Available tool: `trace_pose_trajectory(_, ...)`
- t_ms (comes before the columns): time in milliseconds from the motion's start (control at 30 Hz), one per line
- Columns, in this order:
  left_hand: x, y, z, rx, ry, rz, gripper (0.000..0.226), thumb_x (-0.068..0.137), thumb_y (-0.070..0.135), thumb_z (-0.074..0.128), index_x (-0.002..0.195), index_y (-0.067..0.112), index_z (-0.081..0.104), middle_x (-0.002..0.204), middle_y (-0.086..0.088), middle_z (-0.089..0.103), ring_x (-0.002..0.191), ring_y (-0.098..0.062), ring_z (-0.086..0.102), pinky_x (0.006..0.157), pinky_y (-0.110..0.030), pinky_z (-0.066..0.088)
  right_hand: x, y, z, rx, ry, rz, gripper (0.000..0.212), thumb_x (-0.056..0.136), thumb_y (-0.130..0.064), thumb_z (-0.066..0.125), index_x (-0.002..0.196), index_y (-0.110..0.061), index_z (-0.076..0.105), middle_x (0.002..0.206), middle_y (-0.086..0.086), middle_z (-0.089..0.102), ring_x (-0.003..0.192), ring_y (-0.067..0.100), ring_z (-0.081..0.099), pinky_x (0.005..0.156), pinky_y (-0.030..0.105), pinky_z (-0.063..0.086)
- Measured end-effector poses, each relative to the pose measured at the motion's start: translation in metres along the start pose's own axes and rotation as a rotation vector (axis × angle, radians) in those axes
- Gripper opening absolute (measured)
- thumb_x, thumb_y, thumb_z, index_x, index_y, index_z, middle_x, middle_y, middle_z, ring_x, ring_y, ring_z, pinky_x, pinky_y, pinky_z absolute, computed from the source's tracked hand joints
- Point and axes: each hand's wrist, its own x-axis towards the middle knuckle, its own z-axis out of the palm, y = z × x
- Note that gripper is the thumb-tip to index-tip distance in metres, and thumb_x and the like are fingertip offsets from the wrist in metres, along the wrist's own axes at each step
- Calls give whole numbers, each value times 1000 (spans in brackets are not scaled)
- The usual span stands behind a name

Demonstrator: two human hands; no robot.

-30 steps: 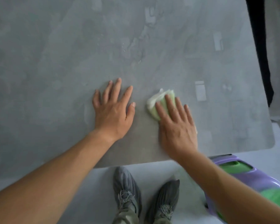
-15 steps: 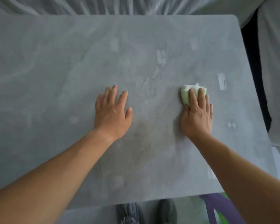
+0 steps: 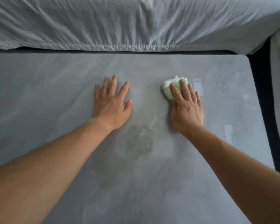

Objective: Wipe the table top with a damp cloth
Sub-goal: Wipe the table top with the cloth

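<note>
Well, pressed green cloth [image 3: 167, 91] under flat right hand [image 3: 186, 109], right of middle, with left hand [image 3: 111, 104] spread wide on table [image 3: 47, 94]. Could have slipped on wet patch [image 3: 141, 143] below.

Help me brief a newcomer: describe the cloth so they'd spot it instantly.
Find the grey table in front of the white sheet. Right of its middle, the right hand presses flat on the cloth. It is the only pale green thing there; the left hand beside it covers nothing.

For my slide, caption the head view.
Right hand presses a green cloth on the gray table top; left hand rests flat.
</note>
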Motion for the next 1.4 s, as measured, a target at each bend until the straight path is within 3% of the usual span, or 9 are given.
trace_pose_trajectory(200, 15, 3, 10, 56, 32, -10, 65, 89, 54, 30, 149, 29, 34, 162, -14, 20, 148, -39, 14, 117, -60, 13, 101, -15, -9, 26, 79, 138, 63, 95, -23, 36, 156, -35, 21, 168, 0, 7, 154, 27, 7, 125, 44, 3)
trace_pose_trajectory(400, 14, -3, 8, 61, 52, 33, 65, 90, 56, 34, 149, 29, 37, 160, -14, 25, 146, -39, 21, 114, -60, 20, 69, -9, -2, -59, -33, -294, 59, 95, -29, 37, 154, -31, 31, 166, 3, 18, 153, 28, 14, 125, 46, 7)
trace_pose_trajectory(567, 15, -3, 11, 59, 54, 26, 64, 91, 55, 34, 149, 29, 35, 161, -14, 23, 147, -40, 19, 114, -60, 18, 113, -16, -9, 8, 52, 36, 63, 95, -23, 37, 156, -33, 25, 168, 3, 9, 154, 28, 7, 125, 45, 2)
trace_pose_trajectory(767, 12, -17, 7, -47, 49, 55, 65, 94, 52, 29, 152, 21, 29, 163, -14, 18, 149, -34, 17, 118, -55, 18, 65, -46, 13, -43, -1, -376, 60, 94, -25, 45, 153, -30, 34, 165, 6, 20, 153, 30, 16, 125, 47, 9)
trace_pose_trajectory(867, 7, -44, 4, -50, 63, 12, 70, 92, 51, 33, 151, 15, 31, 162, -19, 18, 147, -36, 19, 117, -52, 18, 98, -29, 2, -7, 28, -160, 62, 92, -28, 39, 153, -32, 33, 166, 5, 18, 153, 29, 15, 125, 45, 7)
trace_pose_trajectory(967, 2, -68, 4, 1, 50, -44, 72, 91, 54, 34, 153, 19, 28, 163, -16, 14, 151, -35, 8, 119, -58, 6, 116, -51, 4, -21, 82, 58, 65, 93, -28, 37, 156, -34, 24, 168, 4, 9, 154, 29, 7, 125, 45, 3)
trace_pose_trajectory(1167, 1, -75, 3, -8, 15, -41, 70, 92, 58, 29, 155, 28, 20, 166, -7, 6, 152, -32, 0, 118, -61, 3, 83, -82, 20, -80, -26, -386, 60, 95, -30, 40, 154, -34, 32, 166, 2, 18, 153, 27, 15, 125, 45, 7)
trace_pose_trajectory(1333, 1, -78, 2, -2, 10, -22, 67, 94, 54, 28, 155, 29, 18, 166, -6, 5, 152, -31, -1, 119, -60, 1, 119, -100, 17, -10, 71, -19, 67, 90, -27, 35, 155, -35, 27, 167, 2, 13, 154, 28, 11, 125, 44, 4)
trace_pose_trajectory(1400, 0, -80, 1, -15, 15, -8, 67, 94, 50, 27, 156, 27, 18, 166, -6, 5, 152, -30, 0, 119, -59, 1, 103, -122, 27, -22, 81, -91, 69, 89, -25, 40, 156, -33, 26, 167, 4, 13, 154, 30, 11, 125, 45, 6)
